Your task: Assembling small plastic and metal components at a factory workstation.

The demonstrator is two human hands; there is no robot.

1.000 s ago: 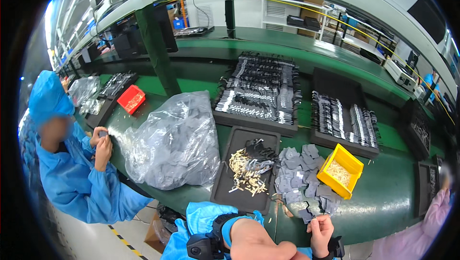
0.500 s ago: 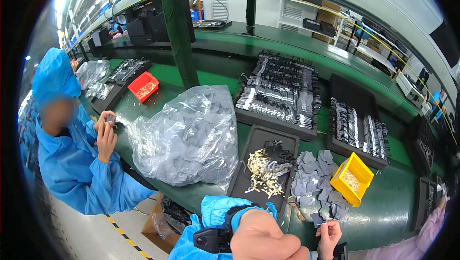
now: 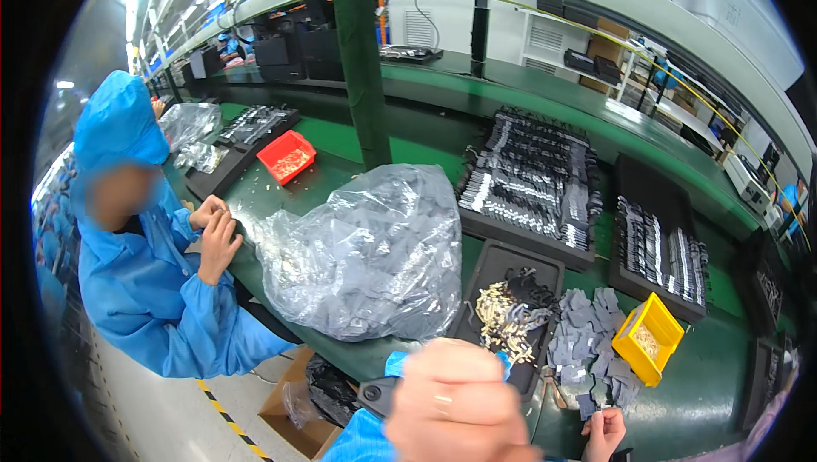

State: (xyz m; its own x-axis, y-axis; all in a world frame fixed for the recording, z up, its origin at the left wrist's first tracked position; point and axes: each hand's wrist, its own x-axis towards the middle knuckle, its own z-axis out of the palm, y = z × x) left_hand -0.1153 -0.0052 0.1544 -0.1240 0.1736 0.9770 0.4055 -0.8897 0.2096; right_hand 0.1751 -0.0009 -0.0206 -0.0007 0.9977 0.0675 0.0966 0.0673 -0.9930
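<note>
Large and close in the lower middle is my left hand [image 3: 459, 407], its fingers curled; what they hold, if anything, is hidden. A dark strap with a small device [image 3: 375, 395] circles that wrist, over a blue sleeve. Further right, at the bench's near edge, my right hand [image 3: 603, 433] has its fingertips pinched together beside a pile of flat dark-grey pieces [image 3: 579, 334]; a tiny thing between them is too small to name. Behind my left hand, a black tray [image 3: 486, 270] bears a heap of small cream-and-metal parts [image 3: 504, 313] and black strips [image 3: 532, 288].
A yellow bin [image 3: 668, 339] and a slim two-legged tool [image 3: 551, 389] flank the grey pile. A big clear bag [image 3: 366, 249] lies left; foam trays of black parts [image 3: 532, 173] stand behind. At left, a co-worker in blue [image 3: 162, 292] handles something near a red bin [image 3: 271, 152].
My left hand has risen toward the camera and covers the tray's near end. My right hand stays at the grey pile's near edge. The whole view has shifted, moving the bench rightward in the picture.
</note>
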